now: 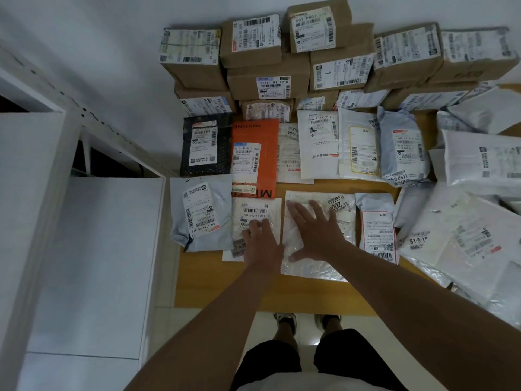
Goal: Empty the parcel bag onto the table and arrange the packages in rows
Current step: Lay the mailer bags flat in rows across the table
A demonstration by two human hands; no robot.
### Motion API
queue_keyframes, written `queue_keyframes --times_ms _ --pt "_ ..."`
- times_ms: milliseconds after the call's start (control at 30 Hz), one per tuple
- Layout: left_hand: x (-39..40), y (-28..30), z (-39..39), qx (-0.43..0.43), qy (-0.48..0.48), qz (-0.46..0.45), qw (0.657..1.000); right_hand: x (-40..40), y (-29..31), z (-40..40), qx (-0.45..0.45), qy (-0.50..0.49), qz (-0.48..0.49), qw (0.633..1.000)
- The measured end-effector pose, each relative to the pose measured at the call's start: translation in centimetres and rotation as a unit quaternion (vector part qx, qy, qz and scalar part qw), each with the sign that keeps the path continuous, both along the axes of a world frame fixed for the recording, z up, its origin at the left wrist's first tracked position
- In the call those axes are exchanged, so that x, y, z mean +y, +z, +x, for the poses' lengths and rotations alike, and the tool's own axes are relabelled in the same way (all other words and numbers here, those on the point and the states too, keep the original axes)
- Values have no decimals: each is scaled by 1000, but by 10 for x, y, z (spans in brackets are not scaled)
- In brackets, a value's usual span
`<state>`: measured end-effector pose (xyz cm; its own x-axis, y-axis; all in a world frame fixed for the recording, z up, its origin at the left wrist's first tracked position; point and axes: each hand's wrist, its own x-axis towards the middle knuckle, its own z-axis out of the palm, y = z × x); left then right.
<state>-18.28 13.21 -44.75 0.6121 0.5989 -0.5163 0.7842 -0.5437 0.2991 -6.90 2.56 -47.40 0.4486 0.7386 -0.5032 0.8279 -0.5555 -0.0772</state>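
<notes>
Front row, six o'clock: right hand (313, 230) flat, fingers spread, on clear mailer (315, 258); left hand (260, 244) presses white mailer (255, 215). Risk: slick film slides, skewing the row.

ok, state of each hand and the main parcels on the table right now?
left hand: open, flat on small white mailer
right hand: open, spread on clear poly bag
orange mailer: flat, in row
cardboard boxes: stacked at back
white bags: unsorted heap on the right
</notes>
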Motion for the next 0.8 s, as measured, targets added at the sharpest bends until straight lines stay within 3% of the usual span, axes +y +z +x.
queue_keyframes --times_ms 500,800 --pt "8 0 -1 -45 68 9 997 11 -6 7 -4 85 5 996" --pt "8 0 -3 -88 87 -3 992 32 -18 -4 35 31 83 995"
